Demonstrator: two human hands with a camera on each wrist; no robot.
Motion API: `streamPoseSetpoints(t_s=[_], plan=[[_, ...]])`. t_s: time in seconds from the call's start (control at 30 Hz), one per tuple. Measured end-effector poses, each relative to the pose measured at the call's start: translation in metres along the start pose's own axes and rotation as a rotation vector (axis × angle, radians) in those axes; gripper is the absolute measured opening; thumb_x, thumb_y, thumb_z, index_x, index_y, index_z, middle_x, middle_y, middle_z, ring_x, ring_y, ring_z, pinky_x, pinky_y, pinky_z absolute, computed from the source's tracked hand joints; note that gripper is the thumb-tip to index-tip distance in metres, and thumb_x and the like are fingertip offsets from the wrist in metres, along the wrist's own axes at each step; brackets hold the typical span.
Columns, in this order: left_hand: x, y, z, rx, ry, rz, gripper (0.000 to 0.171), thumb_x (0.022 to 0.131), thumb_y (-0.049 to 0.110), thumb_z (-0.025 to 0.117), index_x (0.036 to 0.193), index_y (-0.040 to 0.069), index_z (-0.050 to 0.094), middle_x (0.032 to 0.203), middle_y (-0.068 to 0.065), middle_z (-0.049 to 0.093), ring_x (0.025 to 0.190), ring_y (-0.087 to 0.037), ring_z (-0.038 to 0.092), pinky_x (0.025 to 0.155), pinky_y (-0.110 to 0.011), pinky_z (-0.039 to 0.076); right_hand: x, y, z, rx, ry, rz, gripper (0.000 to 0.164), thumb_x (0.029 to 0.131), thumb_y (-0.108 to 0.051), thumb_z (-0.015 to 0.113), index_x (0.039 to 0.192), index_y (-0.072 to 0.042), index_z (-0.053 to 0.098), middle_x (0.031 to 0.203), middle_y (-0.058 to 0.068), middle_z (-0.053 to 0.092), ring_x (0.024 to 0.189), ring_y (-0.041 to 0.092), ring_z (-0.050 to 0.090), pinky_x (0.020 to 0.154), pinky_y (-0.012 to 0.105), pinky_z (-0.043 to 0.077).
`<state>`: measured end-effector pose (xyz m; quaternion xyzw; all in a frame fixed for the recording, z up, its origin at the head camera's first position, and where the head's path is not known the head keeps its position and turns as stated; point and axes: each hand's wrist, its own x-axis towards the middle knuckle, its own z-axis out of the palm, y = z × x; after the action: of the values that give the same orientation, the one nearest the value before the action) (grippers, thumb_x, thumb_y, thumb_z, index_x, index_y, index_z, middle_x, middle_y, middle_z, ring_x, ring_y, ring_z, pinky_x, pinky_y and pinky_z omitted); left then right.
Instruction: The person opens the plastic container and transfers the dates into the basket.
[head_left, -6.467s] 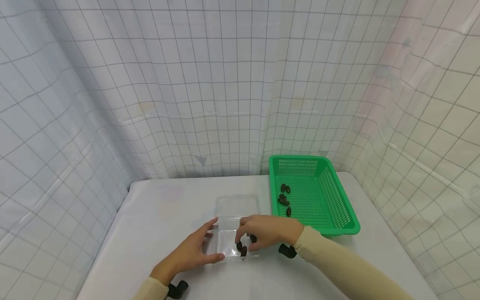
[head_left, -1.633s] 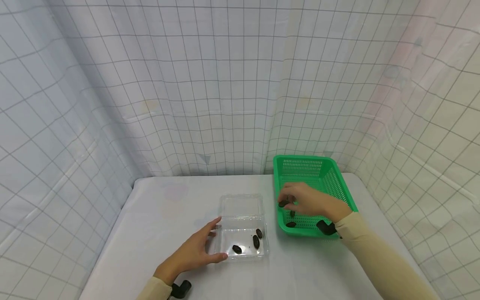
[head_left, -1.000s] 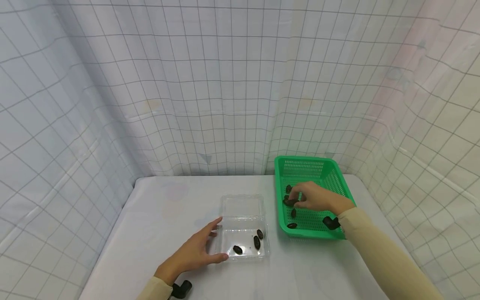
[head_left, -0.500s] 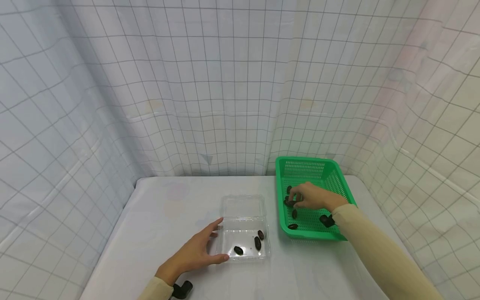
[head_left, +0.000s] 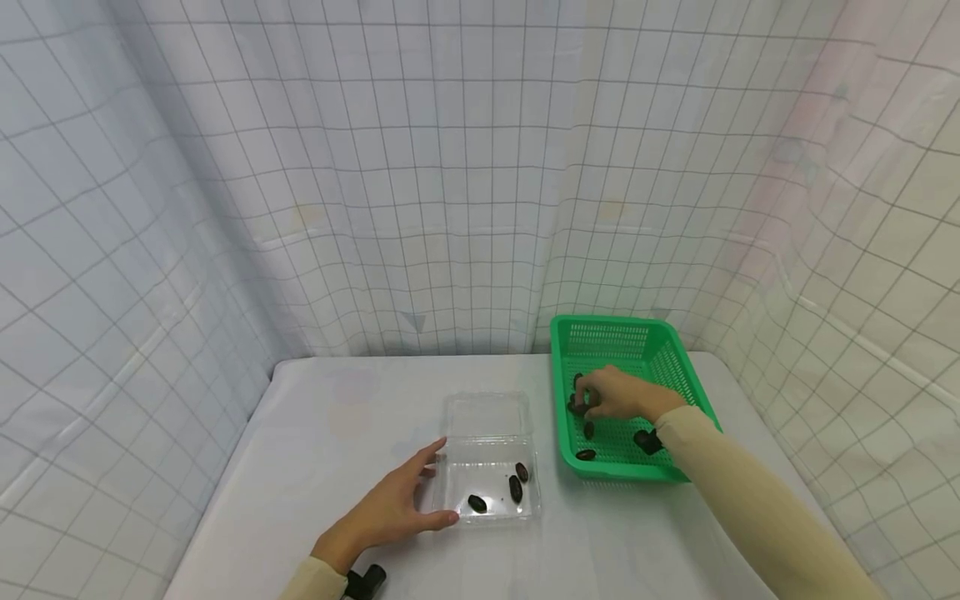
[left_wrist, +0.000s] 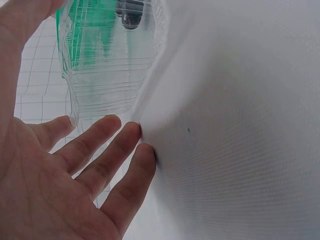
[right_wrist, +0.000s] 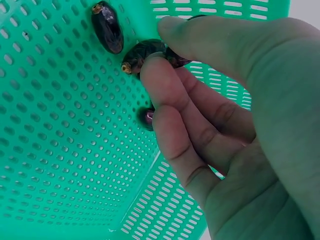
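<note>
In the head view my left hand [head_left: 390,502] lies with fingers spread along the left side of a clear plastic clamshell box [head_left: 468,479], its thumb at the near corner. The box stands with lid folded back; three dark dates [head_left: 515,488] lie in it. In the left wrist view, fingertips [left_wrist: 112,121] are beside the box wall. My right hand [head_left: 618,393] reaches into the green basket [head_left: 561,442], fingers curled, pinching a dark date [right_wrist: 175,59] between thumb and fingers. Another date [right_wrist: 142,52] lies against it; the fingers partly hide them.
More dates lie along the basket's left side, one date [head_left: 586,455] near its front corner. The basket stands right of the box on a white-covered table [head_left: 337,417]. White grid-patterned curtains [head_left: 420,208] enclose the back and sides.
My right hand moved from the box to the basket, then stayed at the dates there with small finger shifts. The left hand keeps its place beside the box.
</note>
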<state>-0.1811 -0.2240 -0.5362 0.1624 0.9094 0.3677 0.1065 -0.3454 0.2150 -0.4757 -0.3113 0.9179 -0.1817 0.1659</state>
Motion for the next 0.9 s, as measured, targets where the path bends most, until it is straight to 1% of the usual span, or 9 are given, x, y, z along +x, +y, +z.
streamPoseSetpoints(t_s=[0.17, 0.37, 0.47, 0.6, 0.77, 0.9], plan=[[-0.0010, -0.0006, 0.0013, -0.004, 0.001, -0.003, 0.121, 0.091, 0.055, 0.099, 0.185, 0.017, 0.033, 0.175, -0.015, 0.058, 0.152, -0.040, 0.068, 0.123, -0.068, 0.057, 0.0032, 0.0025, 0.0035, 0.002, -0.015, 0.008, 0.021, 0.101, -0.008, 0.092, 0.117, -0.010, 0.078, 0.113, 0.005, 0.084, 0.100, 0.012, 0.079, 0.088, 0.036, 0.069], [-0.0011, -0.0014, 0.0025, -0.005, 0.007, -0.003, 0.121, 0.091, 0.055, 0.099, 0.185, 0.016, 0.033, 0.175, -0.014, 0.059, 0.151, -0.040, 0.068, 0.122, -0.068, 0.057, 0.0057, 0.0004, 0.0054, -0.013, -0.016, 0.002, 0.022, 0.098, -0.010, 0.095, 0.112, -0.011, 0.078, 0.106, 0.000, 0.084, 0.097, 0.009, 0.076, 0.087, 0.034, 0.067], [-0.0009, -0.0015, 0.0028, -0.007, 0.007, 0.000, 0.121, 0.091, 0.055, 0.099, 0.185, 0.016, 0.033, 0.174, -0.014, 0.059, 0.151, -0.039, 0.068, 0.123, -0.068, 0.057, 0.0068, -0.0008, 0.0058, -0.017, -0.017, -0.001, 0.021, 0.098, -0.009, 0.095, 0.111, -0.012, 0.079, 0.106, 0.000, 0.084, 0.098, 0.010, 0.077, 0.088, 0.034, 0.067], [-0.0004, -0.0015, 0.0029, -0.012, 0.006, 0.011, 0.120, 0.091, 0.054, 0.098, 0.184, 0.016, 0.033, 0.174, -0.015, 0.059, 0.151, -0.040, 0.069, 0.123, -0.068, 0.057, 0.0091, -0.0007, 0.0065, -0.011, -0.019, -0.003, 0.020, 0.100, -0.007, 0.093, 0.116, -0.011, 0.081, 0.111, 0.003, 0.086, 0.104, 0.016, 0.080, 0.091, 0.036, 0.069], [-0.0003, -0.0014, 0.0025, -0.007, 0.003, 0.013, 0.121, 0.091, 0.056, 0.098, 0.185, 0.016, 0.033, 0.174, -0.014, 0.059, 0.151, -0.039, 0.068, 0.123, -0.068, 0.057, 0.0100, 0.0005, 0.0039, -0.036, 0.011, -0.029, 0.019, 0.101, -0.006, 0.090, 0.119, -0.009, 0.083, 0.112, 0.004, 0.086, 0.107, 0.021, 0.081, 0.094, 0.041, 0.070], [0.0000, -0.0008, 0.0011, -0.005, 0.004, 0.011, 0.121, 0.091, 0.057, 0.098, 0.185, 0.017, 0.032, 0.175, -0.013, 0.058, 0.152, -0.038, 0.068, 0.124, -0.067, 0.056, 0.0089, -0.0016, -0.0022, -0.043, 0.065, -0.068, 0.014, 0.103, -0.004, 0.087, 0.116, -0.007, 0.084, 0.110, 0.002, 0.085, 0.103, 0.017, 0.079, 0.093, 0.039, 0.070]])
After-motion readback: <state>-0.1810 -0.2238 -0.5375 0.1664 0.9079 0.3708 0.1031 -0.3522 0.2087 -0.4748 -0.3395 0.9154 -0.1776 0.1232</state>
